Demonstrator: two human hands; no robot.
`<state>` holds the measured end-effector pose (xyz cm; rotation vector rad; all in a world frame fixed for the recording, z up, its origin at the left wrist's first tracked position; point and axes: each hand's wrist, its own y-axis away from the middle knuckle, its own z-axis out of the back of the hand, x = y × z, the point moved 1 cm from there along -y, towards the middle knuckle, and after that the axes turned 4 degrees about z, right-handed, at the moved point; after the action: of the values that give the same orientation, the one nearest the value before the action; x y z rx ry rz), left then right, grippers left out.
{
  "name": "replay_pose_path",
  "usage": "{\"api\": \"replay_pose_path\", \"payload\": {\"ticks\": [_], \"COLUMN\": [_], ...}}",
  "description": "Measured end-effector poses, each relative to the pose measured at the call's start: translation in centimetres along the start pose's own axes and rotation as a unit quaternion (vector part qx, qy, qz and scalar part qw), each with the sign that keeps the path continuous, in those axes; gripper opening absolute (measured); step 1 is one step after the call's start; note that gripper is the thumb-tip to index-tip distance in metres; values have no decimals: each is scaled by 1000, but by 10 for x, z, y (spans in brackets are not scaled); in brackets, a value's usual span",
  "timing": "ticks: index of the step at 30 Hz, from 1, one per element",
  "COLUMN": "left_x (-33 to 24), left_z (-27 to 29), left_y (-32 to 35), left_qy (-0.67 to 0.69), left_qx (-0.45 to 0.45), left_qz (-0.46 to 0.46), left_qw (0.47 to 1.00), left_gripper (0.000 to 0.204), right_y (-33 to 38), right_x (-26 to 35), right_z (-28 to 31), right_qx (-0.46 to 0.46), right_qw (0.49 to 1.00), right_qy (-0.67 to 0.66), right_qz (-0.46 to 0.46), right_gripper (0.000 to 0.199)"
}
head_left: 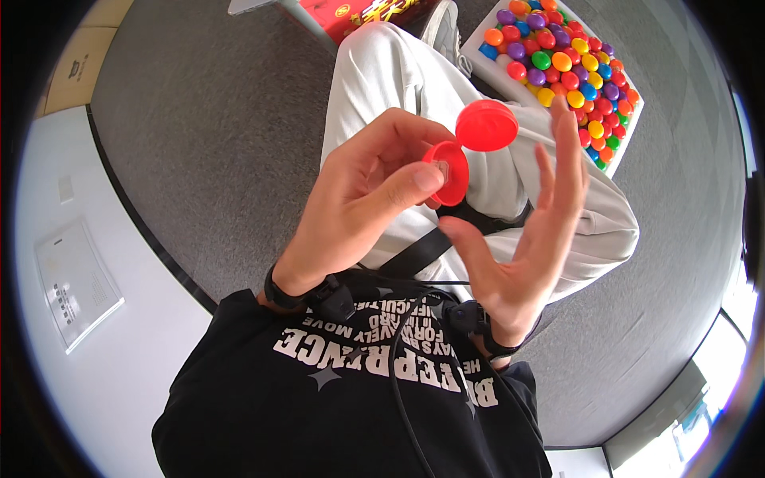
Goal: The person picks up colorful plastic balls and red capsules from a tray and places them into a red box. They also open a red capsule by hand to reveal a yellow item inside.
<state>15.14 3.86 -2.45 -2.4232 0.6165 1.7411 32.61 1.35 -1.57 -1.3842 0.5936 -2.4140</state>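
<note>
Grey carpet lies below a white tray [492, 70] of coloured capsules. Left hand [362, 191] pinches a red capsule half [448, 172] between thumb and fingers; right hand [526, 231] is spread, its fingertips near the other red half [487, 125].

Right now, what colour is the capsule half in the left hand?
Red, like the other half by the right hand. The capsule half in the left hand shows in the head view.

1 head-worn fisheye view looks steeply down from close above the person's chest, lap and raised hands, facing the grey carpet floor [223, 143]; edges bend toward the rim.
</note>
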Motion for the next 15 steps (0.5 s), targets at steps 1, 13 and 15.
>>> {"api": "replay_pose_path", "payload": {"ticks": [1, 13, 15], "left_x": [0, 0, 1], "left_z": [-2, -9, -6], "left_y": [0, 1, 2], "left_qy": [-7, 20, 22], "left_qx": [11, 19, 14], "left_qz": [2, 48, 48], "left_qw": [1000, 998, 999], "left_gripper": [36, 38, 37], "right_y": [2, 1, 2], "right_x": [-2, -1, 0], "right_z": [-3, -11, -16], "right_qx": [2, -21, -37], "right_qw": [999, 997, 996], "right_qy": [-30, -67, -79], "right_qz": [-11, 25, 19], "right_gripper": [102, 57, 54]}}
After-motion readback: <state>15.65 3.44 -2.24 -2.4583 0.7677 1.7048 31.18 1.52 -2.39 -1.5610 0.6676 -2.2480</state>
